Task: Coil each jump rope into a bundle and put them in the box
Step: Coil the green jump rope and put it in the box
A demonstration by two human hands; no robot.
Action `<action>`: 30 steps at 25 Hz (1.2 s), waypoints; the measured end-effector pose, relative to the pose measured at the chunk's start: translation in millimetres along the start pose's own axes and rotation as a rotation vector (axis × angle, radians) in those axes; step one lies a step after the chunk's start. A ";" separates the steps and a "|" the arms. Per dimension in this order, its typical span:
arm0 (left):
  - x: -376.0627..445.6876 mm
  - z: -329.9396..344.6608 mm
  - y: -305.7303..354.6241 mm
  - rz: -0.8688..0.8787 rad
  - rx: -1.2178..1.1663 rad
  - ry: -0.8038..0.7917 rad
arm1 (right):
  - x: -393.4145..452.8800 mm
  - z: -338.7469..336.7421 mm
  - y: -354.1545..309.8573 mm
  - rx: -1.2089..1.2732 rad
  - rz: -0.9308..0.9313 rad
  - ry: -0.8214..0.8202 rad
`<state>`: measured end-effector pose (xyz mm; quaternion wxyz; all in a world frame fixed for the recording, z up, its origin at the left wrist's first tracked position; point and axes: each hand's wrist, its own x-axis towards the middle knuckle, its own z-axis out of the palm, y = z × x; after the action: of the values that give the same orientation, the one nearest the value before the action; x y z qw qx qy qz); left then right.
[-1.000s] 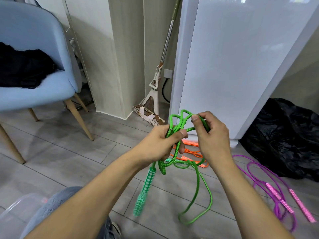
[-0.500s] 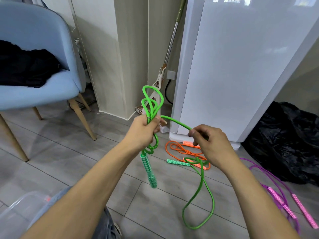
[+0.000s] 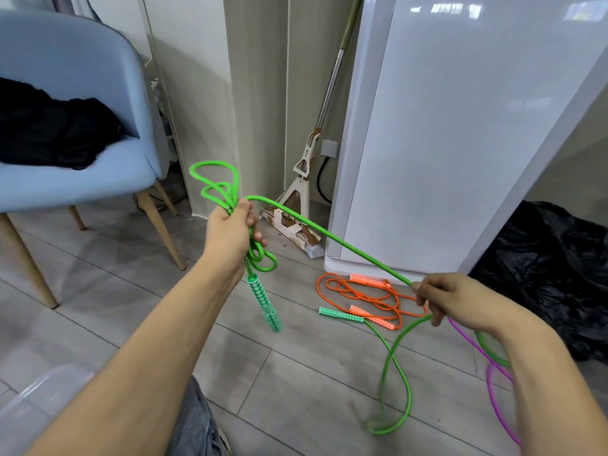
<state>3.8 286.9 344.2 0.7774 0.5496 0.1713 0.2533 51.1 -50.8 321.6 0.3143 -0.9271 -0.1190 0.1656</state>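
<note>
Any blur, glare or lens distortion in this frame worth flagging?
Head view: the hanging green handle and the low green rope loop are motion-blurred; ceiling lights glare off the white cabinet near its top; wide-angle bending tilts the cabinet edges and the mop; both hands stay fairly sharp.

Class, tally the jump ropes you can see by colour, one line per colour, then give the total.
Green jump rope: 1, held between the left hand and right hand
Orange jump rope: 1, on the floor
Purple jump rope: 1, on the floor, partly hidden
Total: 3
</note>
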 end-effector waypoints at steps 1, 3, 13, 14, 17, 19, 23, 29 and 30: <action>4.7 -4.9 0.4 0.002 -0.025 0.071 | -1.6 -1.4 3.4 -0.051 0.027 -0.047; 12.5 -12.7 0.0 0.008 -0.074 0.181 | -5.2 -1.1 7.2 -0.174 0.102 -0.165; -27.8 19.1 -20.6 -0.085 0.297 -0.265 | -5.9 40.2 -65.7 0.421 -0.155 0.115; -39.1 25.8 -24.0 -0.112 0.342 -0.347 | -5.6 50.4 -75.6 0.440 -0.204 0.111; -57.7 37.5 -31.5 -0.269 0.291 -0.493 | -2.0 75.3 -90.1 0.409 -0.328 0.005; -61.4 40.7 -31.8 -0.350 0.172 -0.563 | -2.4 82.8 -92.7 0.468 -0.341 -0.092; -53.5 42.2 -28.7 -0.264 0.003 -0.389 | -6.5 76.8 -91.9 0.353 -0.235 -0.002; -21.9 21.5 -22.5 -0.045 0.095 -0.093 | 19.4 60.7 -28.6 -0.453 0.289 0.089; -26.0 23.3 -23.9 -0.046 0.122 -0.142 | 18.7 62.0 -29.9 -0.489 0.264 0.068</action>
<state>0.4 247.5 329.2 0.7582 0.6085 0.1436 0.1850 41.1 12.1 289.5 0.0605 -0.9880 -0.0229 0.1403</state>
